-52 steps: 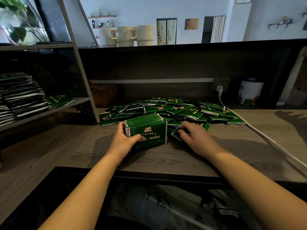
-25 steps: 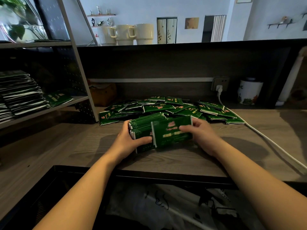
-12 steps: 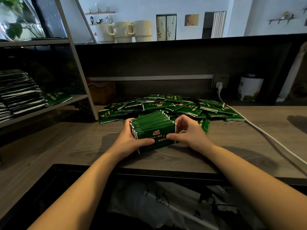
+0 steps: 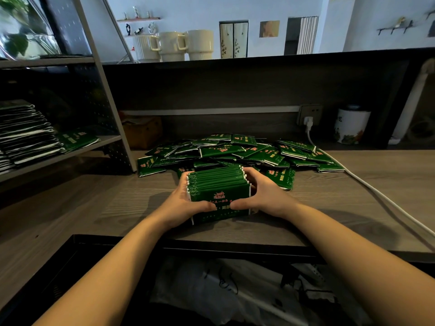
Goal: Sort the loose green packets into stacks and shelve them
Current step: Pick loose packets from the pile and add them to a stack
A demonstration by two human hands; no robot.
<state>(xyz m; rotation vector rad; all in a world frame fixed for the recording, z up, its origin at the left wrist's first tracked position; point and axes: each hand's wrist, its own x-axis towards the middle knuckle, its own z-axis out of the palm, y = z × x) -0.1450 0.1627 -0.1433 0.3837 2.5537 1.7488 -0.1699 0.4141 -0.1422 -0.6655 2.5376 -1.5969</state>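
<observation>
Both our hands hold one stack of green packets (image 4: 219, 188) between them. Our left hand (image 4: 182, 203) curls round the left side, and our right hand (image 4: 263, 194) curls round the right side. Our two thumbs press on the front packet and nearly meet in the middle. The stack stands on its edge on the wooden bench (image 4: 353, 208), close to us.

Just behind the stack lies a messy pile of loose green packets (image 4: 237, 151), spread flat on the bench. A white cable (image 4: 376, 196) runs along the right side of the pile up to a wall plug (image 4: 308, 120). A white jar (image 4: 350, 125) stands near the plug.

To our left we see a metal shelf (image 4: 103, 141). On it sit tall stacks of packets (image 4: 26, 132), with a few green packets (image 4: 77, 138) lying beside them. Three pale mugs (image 4: 174, 44) stand on the ledge above.
</observation>
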